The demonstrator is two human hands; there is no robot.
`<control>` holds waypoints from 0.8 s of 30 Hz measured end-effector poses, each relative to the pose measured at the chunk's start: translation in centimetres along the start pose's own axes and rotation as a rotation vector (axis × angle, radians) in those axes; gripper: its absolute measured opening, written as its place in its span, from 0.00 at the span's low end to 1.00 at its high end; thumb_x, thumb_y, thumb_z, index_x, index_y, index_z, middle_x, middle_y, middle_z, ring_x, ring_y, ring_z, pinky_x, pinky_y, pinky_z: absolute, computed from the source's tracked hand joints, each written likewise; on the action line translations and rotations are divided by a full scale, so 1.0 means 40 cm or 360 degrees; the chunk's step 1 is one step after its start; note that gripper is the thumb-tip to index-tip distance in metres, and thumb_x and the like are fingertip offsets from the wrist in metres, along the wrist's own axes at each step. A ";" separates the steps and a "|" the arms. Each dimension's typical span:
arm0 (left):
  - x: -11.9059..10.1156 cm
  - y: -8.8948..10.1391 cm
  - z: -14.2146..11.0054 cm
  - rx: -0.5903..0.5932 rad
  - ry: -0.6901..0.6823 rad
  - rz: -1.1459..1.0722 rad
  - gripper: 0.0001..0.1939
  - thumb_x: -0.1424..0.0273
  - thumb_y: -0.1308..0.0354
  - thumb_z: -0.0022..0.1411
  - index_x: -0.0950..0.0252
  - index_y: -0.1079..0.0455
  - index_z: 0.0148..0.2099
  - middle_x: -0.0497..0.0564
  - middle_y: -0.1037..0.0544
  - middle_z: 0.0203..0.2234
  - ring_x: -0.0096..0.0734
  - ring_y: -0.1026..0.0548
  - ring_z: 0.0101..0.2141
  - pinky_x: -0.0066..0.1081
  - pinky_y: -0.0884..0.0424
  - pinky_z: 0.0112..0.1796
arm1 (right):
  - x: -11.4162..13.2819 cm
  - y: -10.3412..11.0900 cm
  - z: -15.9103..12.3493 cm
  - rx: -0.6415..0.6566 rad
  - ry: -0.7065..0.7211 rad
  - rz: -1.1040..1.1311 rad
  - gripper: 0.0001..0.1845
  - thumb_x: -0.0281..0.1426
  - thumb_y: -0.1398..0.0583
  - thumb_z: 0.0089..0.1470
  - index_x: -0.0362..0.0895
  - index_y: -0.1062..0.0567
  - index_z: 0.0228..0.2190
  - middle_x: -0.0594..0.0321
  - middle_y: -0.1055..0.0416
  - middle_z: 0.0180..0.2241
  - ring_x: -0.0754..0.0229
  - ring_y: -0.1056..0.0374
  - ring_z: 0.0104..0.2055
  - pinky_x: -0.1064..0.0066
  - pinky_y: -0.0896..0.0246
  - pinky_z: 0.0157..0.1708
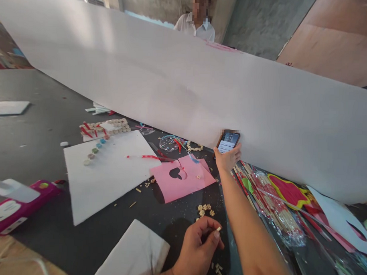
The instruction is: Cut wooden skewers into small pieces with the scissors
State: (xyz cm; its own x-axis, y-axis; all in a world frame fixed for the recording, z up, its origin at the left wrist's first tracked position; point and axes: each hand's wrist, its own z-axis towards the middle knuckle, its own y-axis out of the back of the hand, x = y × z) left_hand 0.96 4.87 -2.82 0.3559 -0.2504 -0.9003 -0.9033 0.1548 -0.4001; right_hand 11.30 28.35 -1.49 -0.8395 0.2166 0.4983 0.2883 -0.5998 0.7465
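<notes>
My left hand [199, 246] is closed in a pinch near the bottom middle, with a small pale stick piece [219, 229] showing at the fingertips. Just beyond it lie small flower-shaped clusters [205, 210] of pale pieces. More short cut pieces [219, 273] are scattered below the hand. Stretched forward, my right hand [229, 157] is wrapped round a smartphone [227, 142] with a lit screen. The phone is tilted up close to the large white board. A pink paper [182, 179] with a dark cutout lies left of my right forearm.
A long white board [173, 85] stands across the table [108, 227]; a person [196, 27] is behind it. White sheets [110, 167], paint pots [95, 150] and a magenta box [27, 204] lie left. Wrapped sticks [274, 205] crowd the right. A white block [134, 252] sits in front.
</notes>
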 end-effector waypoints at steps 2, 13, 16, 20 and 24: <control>-0.002 -0.001 0.000 0.0010 0.0016 0.0015 0.12 0.65 0.47 0.56 0.71 0.36 0.35 0.49 0.30 0.20 0.25 0.35 0.24 0.25 0.41 0.28 | -0.011 -0.003 0.002 0.0007 0.0025 0.0020 0.53 0.49 0.45 0.45 0.33 0.66 0.59 0.38 0.54 0.57 0.37 0.57 0.58 0.54 0.58 0.53; -0.010 -0.010 -0.008 0.0036 0.0033 0.0069 0.09 0.68 0.48 0.57 0.71 0.36 0.35 0.49 0.30 0.21 0.24 0.35 0.24 0.25 0.41 0.28 | -0.146 0.050 0.012 0.0127 0.0527 0.0027 0.44 0.48 0.47 0.49 0.37 0.56 0.58 0.41 0.47 0.53 0.40 0.49 0.54 0.50 0.49 0.48; -0.004 -0.009 -0.007 0.0046 0.0023 0.0076 0.08 0.68 0.48 0.56 0.70 0.36 0.35 0.48 0.30 0.21 0.24 0.34 0.24 0.24 0.41 0.28 | -0.187 0.065 0.018 0.0167 0.0725 -0.0043 0.40 0.45 0.49 0.52 0.40 0.56 0.59 0.45 0.44 0.51 0.43 0.47 0.53 0.52 0.46 0.46; -0.001 -0.004 -0.007 0.0052 0.0023 0.0114 0.09 0.67 0.48 0.57 0.70 0.36 0.35 0.49 0.30 0.21 0.24 0.34 0.24 0.24 0.41 0.28 | -0.213 0.089 0.022 0.0122 0.0895 -0.0186 0.39 0.44 0.49 0.54 0.39 0.58 0.60 0.43 0.45 0.51 0.43 0.46 0.51 0.52 0.44 0.43; -0.001 -0.003 -0.008 0.0044 0.0026 0.0132 0.10 0.66 0.47 0.57 0.70 0.36 0.35 0.48 0.30 0.21 0.24 0.35 0.24 0.24 0.41 0.28 | -0.215 0.127 0.001 0.0159 0.1184 -0.0388 0.28 0.39 0.49 0.56 0.49 0.46 0.57 0.51 0.42 0.50 0.45 0.46 0.50 0.53 0.47 0.45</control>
State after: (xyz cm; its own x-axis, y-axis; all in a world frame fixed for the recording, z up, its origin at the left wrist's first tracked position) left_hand 0.97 4.56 -2.71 0.2761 -0.2512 -0.9277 -0.9225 0.2016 -0.3292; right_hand 20.00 23.48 -1.98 -0.9618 -0.2605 -0.0844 0.0668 -0.5221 0.8503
